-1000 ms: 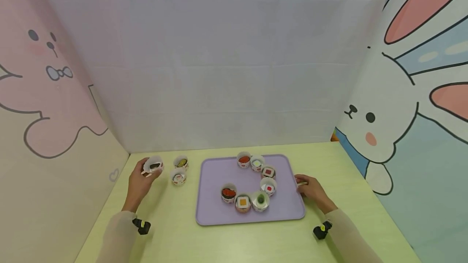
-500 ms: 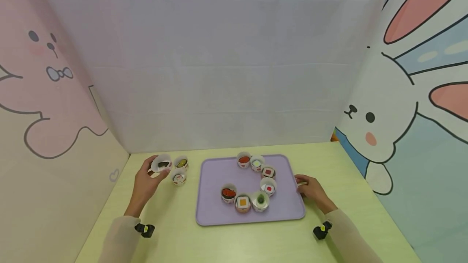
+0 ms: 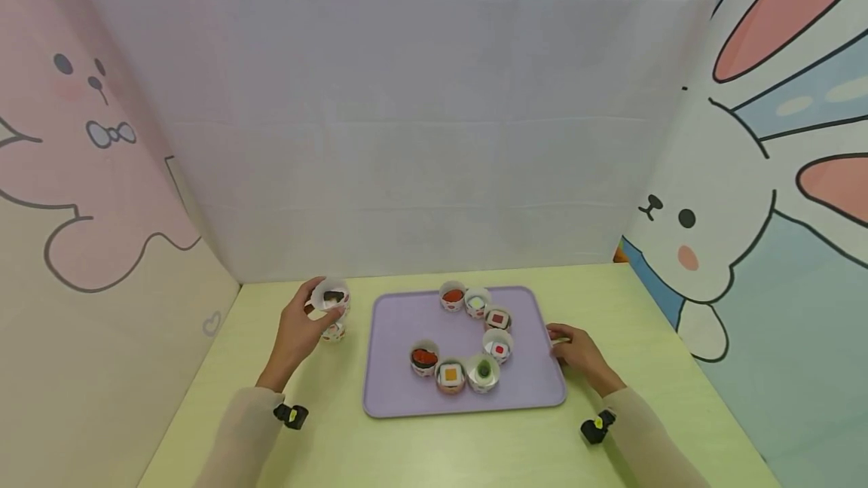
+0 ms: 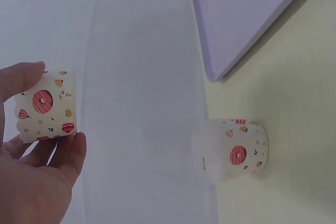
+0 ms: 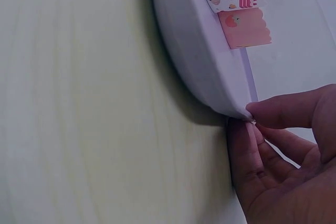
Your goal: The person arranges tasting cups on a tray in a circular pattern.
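Observation:
My left hand holds a white paper baking cup by its sides, above the table; a small dark-topped sushi piece shows inside. In the left wrist view, that cup has a donut print, with thumb and fingers on opposite sides. Just below it in the head view stands another printed cup, partly covered. My right hand pinches the right rim of a lilac tray; the right wrist view shows thumb and fingers gripping the tray edge.
On the tray, several filled paper cups form a curve, from one with a red topping at the back to another red-topped one at front left. The pale yellow table meets a white back wall and printed side walls.
My left hand has moved right with the held cup, from the table's left side to over the two standing cups, hiding the rear one. My right hand and the tray have stayed put.

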A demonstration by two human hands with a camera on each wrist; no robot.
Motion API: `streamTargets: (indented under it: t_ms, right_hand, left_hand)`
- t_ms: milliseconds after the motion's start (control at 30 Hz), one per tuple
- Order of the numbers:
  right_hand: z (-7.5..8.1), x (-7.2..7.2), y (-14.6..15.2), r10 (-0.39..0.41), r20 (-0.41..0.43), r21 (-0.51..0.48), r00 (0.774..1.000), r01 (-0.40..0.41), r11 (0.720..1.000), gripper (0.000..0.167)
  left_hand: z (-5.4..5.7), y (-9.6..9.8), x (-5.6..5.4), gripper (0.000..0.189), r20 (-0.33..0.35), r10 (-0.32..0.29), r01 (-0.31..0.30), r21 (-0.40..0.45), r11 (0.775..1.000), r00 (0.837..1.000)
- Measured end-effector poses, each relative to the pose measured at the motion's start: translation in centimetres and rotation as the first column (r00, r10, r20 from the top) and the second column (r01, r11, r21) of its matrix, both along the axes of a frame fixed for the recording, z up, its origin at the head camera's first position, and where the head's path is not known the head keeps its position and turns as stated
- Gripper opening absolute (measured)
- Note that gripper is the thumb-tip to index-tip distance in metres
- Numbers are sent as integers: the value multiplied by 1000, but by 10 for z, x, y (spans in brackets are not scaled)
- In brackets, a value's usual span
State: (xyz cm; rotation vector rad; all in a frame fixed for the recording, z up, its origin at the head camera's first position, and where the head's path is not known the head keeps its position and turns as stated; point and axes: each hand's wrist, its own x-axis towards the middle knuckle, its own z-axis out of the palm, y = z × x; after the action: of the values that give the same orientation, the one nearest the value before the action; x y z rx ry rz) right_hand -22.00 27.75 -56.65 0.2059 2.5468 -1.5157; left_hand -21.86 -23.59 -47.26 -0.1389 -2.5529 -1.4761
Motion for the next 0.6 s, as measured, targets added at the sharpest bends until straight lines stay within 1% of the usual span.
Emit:
streamTargets:
  t_ms: [133,300,433,600]
  right_hand:
    - [0,0,0,-6,3,1,1000,6,1000,57]
    - [0,0,-2,-8,3,11,1000,8,1000,57]
    - [1,0,-2,-13,7,11,1000,13,1000,56]
    - [0,0,-1,-12,9,10,1000,12,1000,56]
  left_hand:
    - [-3,11,-6,68,20,-28,28,28,999,999]
    - [-11,24,-15,69,53,-57,54,56,997,997]
    - [-17,33,-20,67,62,-75,73,31,997,995]
    - [-21,43,-25,64,80,-123,122,12,992,989]
